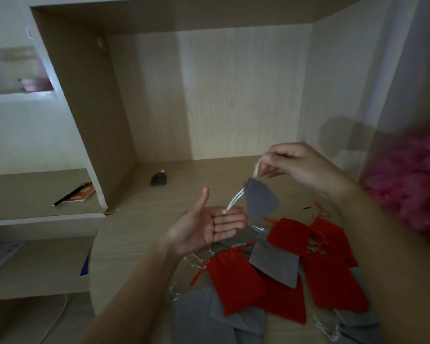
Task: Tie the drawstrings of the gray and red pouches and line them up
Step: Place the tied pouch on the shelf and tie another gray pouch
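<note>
A small gray pouch (260,200) hangs in the air above the desk, its mouth drawn tight. My right hand (296,165) pinches one white drawstring (256,168) at the pouch's top. The other white drawstring (234,201) runs down-left to my left hand (209,227), which is spread palm up with the thumb raised; the cord's end touches its fingers. Below the hands, several red pouches (236,276) and gray pouches (274,263) lie overlapping in a loose pile on the wooden desk (139,234).
A dark computer mouse (158,179) sits at the back of the desk alcove. A pink fluffy thing (412,187) is at the right. A red booklet with a pen (78,193) lies on the left shelf. A small black piece (307,208) lies behind the pile.
</note>
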`<state>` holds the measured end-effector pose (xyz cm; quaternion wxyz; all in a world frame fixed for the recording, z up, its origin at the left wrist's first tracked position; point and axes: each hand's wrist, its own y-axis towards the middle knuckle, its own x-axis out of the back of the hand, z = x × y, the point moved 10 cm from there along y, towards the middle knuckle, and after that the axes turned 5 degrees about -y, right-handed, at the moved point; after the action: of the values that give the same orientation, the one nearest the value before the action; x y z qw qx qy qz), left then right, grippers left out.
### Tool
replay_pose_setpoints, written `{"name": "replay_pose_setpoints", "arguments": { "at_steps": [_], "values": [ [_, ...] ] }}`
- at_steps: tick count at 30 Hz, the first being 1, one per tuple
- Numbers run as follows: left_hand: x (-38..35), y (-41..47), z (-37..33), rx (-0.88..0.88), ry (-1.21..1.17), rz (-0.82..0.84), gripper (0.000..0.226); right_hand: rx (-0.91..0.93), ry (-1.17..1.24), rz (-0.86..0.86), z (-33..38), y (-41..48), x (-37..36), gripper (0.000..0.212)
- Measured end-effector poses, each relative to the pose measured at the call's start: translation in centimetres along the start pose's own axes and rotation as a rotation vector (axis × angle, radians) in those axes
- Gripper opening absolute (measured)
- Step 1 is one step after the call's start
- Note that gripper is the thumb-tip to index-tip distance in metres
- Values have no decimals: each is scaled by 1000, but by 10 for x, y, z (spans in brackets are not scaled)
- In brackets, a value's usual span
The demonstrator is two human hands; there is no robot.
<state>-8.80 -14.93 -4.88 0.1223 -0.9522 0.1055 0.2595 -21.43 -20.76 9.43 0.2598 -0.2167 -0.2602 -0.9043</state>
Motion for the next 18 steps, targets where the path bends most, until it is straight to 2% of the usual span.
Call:
{"name": "replay_pose_setpoints", "arguments": {
  "at_steps": [2, 3, 6, 9, 14, 18],
  "values": [
    [-19, 0, 3, 37, -32, 58, 88, 9, -6, 52, 7, -1, -20, 22],
    [-24, 1, 0, 24, -51, 62, 86, 18, -20, 65, 11, -2, -27, 22],
    [-30, 4, -11, -72, -28, 25, 50, 35, -94, 54, 18, -3, -32, 24],
    [-35, 5, -12, -111, 51, 46, 21, 23, 31, 62, 16, -2, -33, 24],
    [-23, 5, -15, -222, 86, -5, 25, 39, 40, -8, 9, 3, -25, 20],
    [-8, 0, -17, -250, 55, -43, 20, 8, 73, -203, -1, 4, -3, 22]
  ]
}}
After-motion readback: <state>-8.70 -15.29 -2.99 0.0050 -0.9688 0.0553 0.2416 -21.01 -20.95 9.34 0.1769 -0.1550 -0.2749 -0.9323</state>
